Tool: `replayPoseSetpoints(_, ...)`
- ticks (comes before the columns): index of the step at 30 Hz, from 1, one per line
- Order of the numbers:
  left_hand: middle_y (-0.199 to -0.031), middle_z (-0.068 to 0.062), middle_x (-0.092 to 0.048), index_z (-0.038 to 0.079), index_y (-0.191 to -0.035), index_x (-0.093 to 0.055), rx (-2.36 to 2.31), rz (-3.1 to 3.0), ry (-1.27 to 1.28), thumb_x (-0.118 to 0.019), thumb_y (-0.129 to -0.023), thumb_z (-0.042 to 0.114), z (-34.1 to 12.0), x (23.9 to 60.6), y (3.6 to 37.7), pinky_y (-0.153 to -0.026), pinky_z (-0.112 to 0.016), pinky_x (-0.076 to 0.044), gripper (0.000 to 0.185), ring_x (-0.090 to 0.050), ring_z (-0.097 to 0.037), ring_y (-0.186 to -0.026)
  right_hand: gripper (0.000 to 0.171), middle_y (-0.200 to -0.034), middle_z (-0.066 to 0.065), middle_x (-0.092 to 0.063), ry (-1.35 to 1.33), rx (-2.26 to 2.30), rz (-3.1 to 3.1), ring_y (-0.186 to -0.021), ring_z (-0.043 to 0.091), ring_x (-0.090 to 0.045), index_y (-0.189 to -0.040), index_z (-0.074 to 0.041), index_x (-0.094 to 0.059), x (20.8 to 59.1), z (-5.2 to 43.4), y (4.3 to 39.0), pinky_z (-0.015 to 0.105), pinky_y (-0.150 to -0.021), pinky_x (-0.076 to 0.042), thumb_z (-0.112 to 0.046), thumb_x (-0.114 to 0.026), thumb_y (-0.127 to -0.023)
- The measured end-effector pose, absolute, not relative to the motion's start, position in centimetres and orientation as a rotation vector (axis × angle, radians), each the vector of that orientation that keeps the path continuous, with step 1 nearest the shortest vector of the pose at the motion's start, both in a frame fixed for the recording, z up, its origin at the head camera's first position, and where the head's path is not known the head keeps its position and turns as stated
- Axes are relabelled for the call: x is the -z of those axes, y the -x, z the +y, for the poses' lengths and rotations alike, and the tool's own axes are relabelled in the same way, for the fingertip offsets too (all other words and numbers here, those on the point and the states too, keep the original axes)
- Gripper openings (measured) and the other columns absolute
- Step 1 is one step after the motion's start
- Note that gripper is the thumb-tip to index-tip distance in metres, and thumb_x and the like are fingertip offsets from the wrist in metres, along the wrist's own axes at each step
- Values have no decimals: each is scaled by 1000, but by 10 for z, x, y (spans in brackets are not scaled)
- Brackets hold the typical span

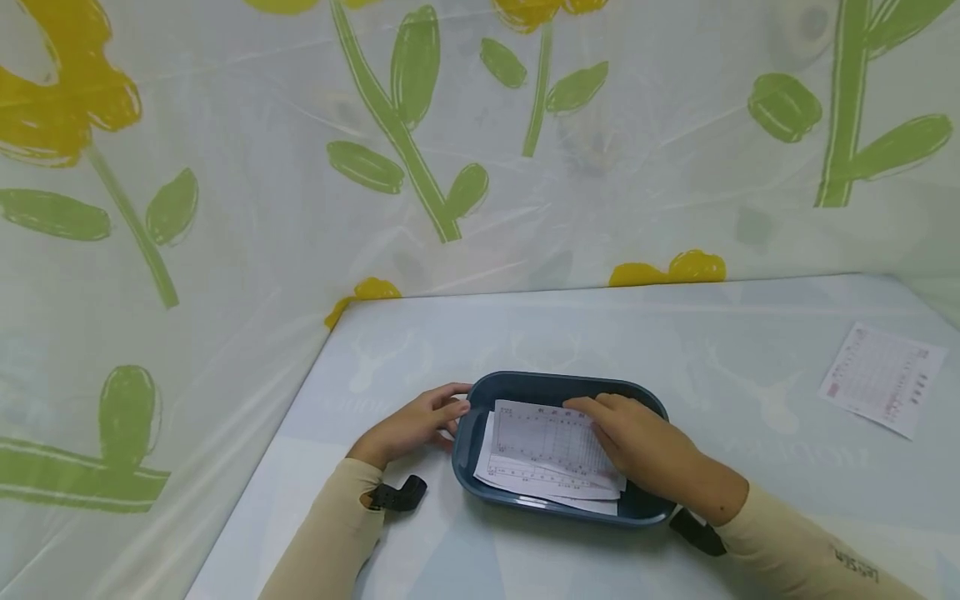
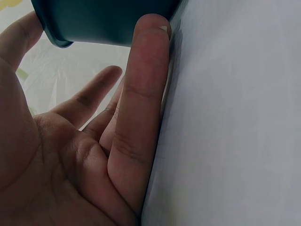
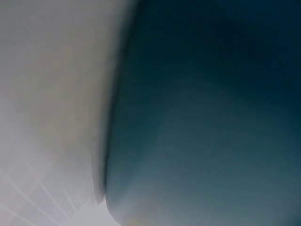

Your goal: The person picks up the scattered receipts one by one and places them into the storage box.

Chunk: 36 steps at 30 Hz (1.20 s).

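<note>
A dark blue-green plastic basin stands on the table, holding a small stack of printed paper sheets. My right hand reaches in over its right side, index finger stretched along the top edge of the upper sheet; whether it pinches the paper I cannot tell. At the basin's left end is my left hand, thumb at the rim and fingers extended. The left wrist view shows one straight finger against the outer wall, low by the tabletop. Only the blurred basin wall fills the right wrist view.
A loose printed sheet lies on the table at the far right. Pale patterned cloth covers the tabletop. A flower-print curtain hangs along the left side and back. Black wrist cameras sit on both sleeves.
</note>
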<state>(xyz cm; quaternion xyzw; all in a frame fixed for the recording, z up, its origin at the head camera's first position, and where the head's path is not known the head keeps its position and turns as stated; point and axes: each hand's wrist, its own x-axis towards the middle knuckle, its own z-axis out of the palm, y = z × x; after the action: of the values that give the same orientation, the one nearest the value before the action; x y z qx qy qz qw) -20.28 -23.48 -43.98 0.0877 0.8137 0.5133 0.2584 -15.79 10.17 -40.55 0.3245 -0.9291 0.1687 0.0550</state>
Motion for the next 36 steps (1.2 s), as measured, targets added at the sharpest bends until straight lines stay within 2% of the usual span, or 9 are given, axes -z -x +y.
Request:
replayPoseSetpoints(8, -123, -11, -63, 19, -150, -42, -1373, 2217, -231, -55, -100, 50, -234, 438, 203, -85, -41, -60, 61, -63, -20, -91, 52, -91, -3, -63, -956, -361, -2952, -80, 11, -56, -133, -19, -60, 404, 97, 160, 27, -71, -56, -2, -74, -85)
replayPoseSetpoints(12, -122, -10, -63, 20, -150, -43, -1385, 2213, -226, -55, -99, 50, -234, 437, 203, -86, -41, -60, 61, -63, -20, -91, 52, -92, -3, -64, -953, -295, -2943, -77, 11, -55, -134, -20, -61, 402, 96, 159, 27, -70, -55, -6, -75, -86)
replayPoseSetpoints(16, -122, -12, -63, 19, -151, -42, -1392, 2190, -232, -54, -100, 49, -234, 439, 203, -86, -41, -60, 61, -63, -19, -91, 51, -89, -3, -61, -937, -248, -2988, -72, 10, -50, -135, -22, -60, 403, 96, 159, 24, -66, -51, -11, -76, -87)
replayPoseSetpoints(23, -121, -10, -64, 22, -150, -44, -1370, 2229, -218, -54, -100, 50, -234, 439, 204, -86, -42, -60, 58, -64, -21, -92, 57, -87, -3, -57, -920, -116, -3010, -67, 11, -44, -136, -25, -61, 406, 94, 160, 22, -60, -42, -22, -82, -83)
replayPoseSetpoints(26, -121, -10, -63, 21, -150, -43, -1359, 2226, -213, -53, -100, 49, -234, 439, 204, -87, -41, -60, 58, -64, -20, -92, 53, -93, 0, -61, -926, -79, -3008, -71, 12, -48, -133, -26, -63, 407, 93, 160, 24, -64, -48, -25, -81, -83)
replayPoseSetpoints(30, -122, -11, -63, 20, -151, -42, -1351, 2218, -211, -53, -101, 48, -234, 441, 203, -86, -40, -60, 59, -64, -19, -91, 42, -103, 3, -66, -973, -57, -2963, -83, 16, -56, -126, -26, -68, 409, 95, 158, 32, -75, -56, -26, -79, -85)
replayPoseSetpoints(36, -120, -12, -63, 19, -150, -43, -1361, 2236, -216, -53, -101, 48, -233, 441, 203, -86, -41, -60, 58, -63, -19, -91, 37, -111, 4, -68, -1043, -79, -2862, -99, 21, -62, -121, -23, -71, 412, 98, 158, 38, -85, -58, -18, -79, -85)
